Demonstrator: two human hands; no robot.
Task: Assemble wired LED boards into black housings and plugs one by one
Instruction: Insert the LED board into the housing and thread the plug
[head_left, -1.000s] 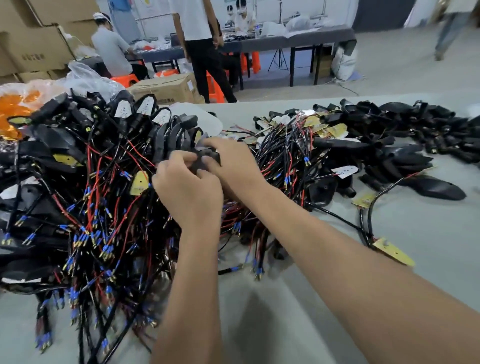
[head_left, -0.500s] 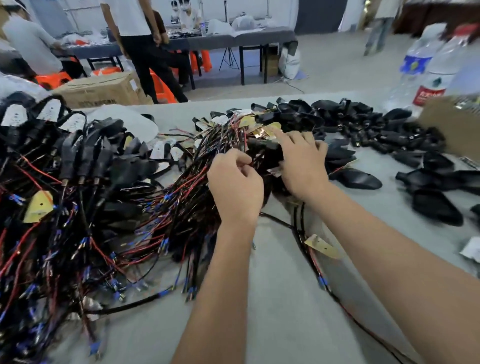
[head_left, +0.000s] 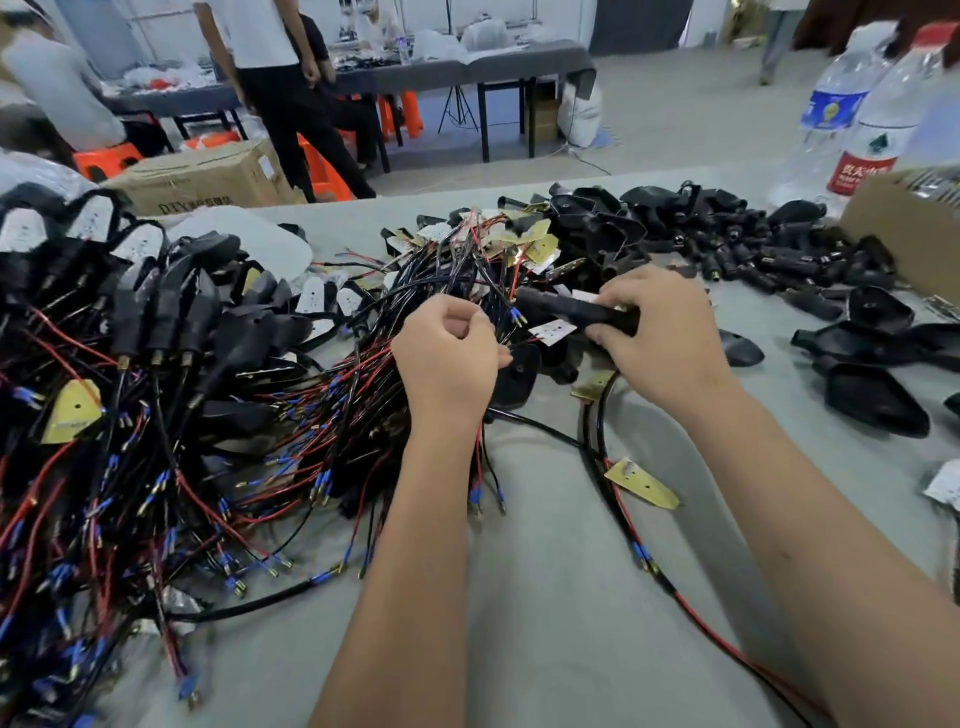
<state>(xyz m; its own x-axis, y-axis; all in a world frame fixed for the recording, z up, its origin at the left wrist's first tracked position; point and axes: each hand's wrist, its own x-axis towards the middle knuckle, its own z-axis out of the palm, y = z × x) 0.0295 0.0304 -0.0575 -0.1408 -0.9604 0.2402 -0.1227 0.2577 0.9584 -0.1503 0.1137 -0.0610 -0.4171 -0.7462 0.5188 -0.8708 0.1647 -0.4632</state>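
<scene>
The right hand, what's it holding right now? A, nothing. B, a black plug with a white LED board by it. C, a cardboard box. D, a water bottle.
B: the right hand grips a black plug, with a white LED board just below it; the bottles and the box stand apart.

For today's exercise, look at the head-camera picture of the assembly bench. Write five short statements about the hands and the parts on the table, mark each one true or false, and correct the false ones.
1. The right hand grips a black plug. True.
2. The left hand lies flat and open on the table. False: its fingers are curled, pinching wires that hang below it.
3. Two water bottles stand at the far right. True.
4. The empty black housings lie to the left of both hands. False: they lie to the right; the left side holds a heap of wired pieces.
5. A yellow LED board lies on the table between the forearms. True.
</scene>
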